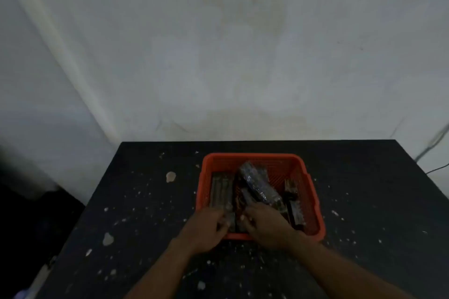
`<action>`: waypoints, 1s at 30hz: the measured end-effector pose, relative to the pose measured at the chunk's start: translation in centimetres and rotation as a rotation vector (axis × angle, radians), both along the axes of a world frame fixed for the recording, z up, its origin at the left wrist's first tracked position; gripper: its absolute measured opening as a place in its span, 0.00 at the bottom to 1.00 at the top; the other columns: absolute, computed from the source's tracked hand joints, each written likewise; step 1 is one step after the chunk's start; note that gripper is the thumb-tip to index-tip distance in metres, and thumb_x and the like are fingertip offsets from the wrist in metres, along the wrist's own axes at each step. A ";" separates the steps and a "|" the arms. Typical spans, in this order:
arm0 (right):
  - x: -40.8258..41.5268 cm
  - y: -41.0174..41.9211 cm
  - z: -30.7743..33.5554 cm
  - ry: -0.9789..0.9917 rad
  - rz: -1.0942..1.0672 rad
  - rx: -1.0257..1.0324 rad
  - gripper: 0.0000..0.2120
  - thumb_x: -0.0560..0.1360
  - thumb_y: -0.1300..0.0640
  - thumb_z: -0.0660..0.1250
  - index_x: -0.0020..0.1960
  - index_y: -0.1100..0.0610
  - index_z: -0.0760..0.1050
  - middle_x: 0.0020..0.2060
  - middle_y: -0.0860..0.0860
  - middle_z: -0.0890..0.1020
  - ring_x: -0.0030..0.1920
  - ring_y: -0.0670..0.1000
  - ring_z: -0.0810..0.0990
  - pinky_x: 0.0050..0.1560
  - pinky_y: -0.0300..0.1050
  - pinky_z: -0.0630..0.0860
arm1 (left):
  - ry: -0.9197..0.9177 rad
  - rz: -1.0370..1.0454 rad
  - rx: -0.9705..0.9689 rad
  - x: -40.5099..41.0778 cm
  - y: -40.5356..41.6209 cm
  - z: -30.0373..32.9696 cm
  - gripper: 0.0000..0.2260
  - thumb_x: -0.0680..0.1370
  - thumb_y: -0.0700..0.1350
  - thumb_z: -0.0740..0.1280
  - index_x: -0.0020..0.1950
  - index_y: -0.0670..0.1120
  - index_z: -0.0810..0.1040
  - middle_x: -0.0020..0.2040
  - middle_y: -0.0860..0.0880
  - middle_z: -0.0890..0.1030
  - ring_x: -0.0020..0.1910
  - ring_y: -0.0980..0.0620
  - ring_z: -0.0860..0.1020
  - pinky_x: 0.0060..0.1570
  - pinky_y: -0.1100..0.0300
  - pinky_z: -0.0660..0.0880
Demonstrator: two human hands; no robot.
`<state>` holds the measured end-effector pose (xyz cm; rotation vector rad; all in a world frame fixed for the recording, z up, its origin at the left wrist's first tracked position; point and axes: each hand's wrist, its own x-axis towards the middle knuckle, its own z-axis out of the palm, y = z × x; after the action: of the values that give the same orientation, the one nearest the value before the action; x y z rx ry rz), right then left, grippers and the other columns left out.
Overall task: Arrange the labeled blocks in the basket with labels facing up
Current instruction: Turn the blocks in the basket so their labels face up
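Note:
An orange mesh basket (312, 192) sits on a black table and holds several dark wrapped blocks. One long block (257, 183) lies tilted across the others in the middle. Another block (220, 192) lies flat along the left wall, and one more (295, 211) lies along the right. My left hand (206, 228) and my right hand (266, 226) both reach into the near side of the basket, fingers curled around blocks (234, 222) between them. The picture is dim and blurred, so labels and the exact grip are hard to read.
The black table (145, 201) is speckled with white paint spots and a few larger pale chips (170, 176). A pale wall stands right behind the table's far edge. A cable (435, 143) hangs at the far right.

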<state>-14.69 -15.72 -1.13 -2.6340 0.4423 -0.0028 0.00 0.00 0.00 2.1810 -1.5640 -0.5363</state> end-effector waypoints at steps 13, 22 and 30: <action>-1.9 0.5 -3.2 0.181 0.096 -0.128 0.28 0.81 0.38 0.40 0.72 0.48 0.65 0.55 0.54 0.78 0.55 0.56 0.76 0.52 0.50 0.71 | 0.146 0.229 0.171 -0.9 -2.5 -2.8 0.08 0.78 0.54 0.64 0.51 0.52 0.77 0.46 0.52 0.81 0.46 0.51 0.79 0.45 0.56 0.74; -2.6 -0.3 -4.0 0.144 0.090 -0.163 0.36 0.75 0.30 0.36 0.69 0.46 0.69 0.53 0.52 0.80 0.53 0.55 0.78 0.49 0.50 0.73 | 0.188 0.326 0.381 -0.7 -6.0 -3.7 0.35 0.68 0.58 0.76 0.70 0.48 0.69 0.66 0.46 0.75 0.62 0.47 0.75 0.57 0.57 0.71; -2.5 -0.3 -3.3 0.126 0.094 -0.187 0.36 0.75 0.31 0.35 0.70 0.44 0.68 0.53 0.50 0.80 0.53 0.53 0.78 0.48 0.49 0.73 | 0.032 0.390 0.349 -1.5 -6.4 -3.0 0.36 0.66 0.54 0.79 0.69 0.48 0.67 0.68 0.44 0.71 0.63 0.44 0.74 0.59 0.50 0.74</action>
<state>-17.22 -16.02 -4.41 -2.8477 0.3760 0.1604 -1.49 -6.35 -3.02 2.6331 -1.0428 -0.7535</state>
